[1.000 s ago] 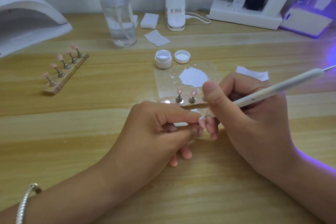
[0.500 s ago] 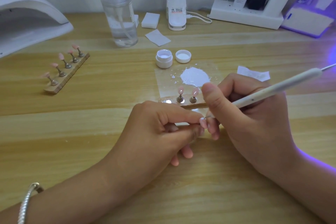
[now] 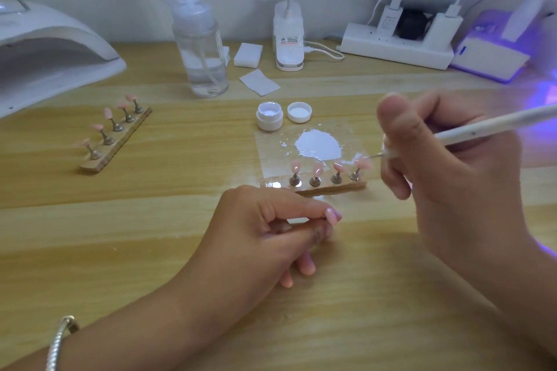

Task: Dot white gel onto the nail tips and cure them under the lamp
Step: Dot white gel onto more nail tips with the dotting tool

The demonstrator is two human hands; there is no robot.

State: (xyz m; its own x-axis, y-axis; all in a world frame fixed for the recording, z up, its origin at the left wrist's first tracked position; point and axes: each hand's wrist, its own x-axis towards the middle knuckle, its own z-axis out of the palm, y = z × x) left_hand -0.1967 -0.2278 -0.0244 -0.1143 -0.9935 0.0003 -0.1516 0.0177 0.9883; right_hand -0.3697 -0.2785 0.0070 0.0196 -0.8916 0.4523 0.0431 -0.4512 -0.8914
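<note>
My left hand pinches a pink nail tip on its small stand, low over the table's middle. My right hand is raised to the right and grips a white dotting pen; the pen's fine point lies beside a blob of white gel on a clear sheet. A wooden holder just below the gel carries several pink tips on metal stands, with one empty slot at its left end. An open white gel jar and its lid stand behind the sheet.
A second holder with several pink tips lies at the left. A white curing lamp fills the far left. A clear pump bottle, wipes, a desk lamp base, a power strip and a lit purple lamp line the back.
My right hand has lifted away from the held nail tip and swung right and back toward the gel blob. My left hand stays put with the tip, and the holder is now uncovered.
</note>
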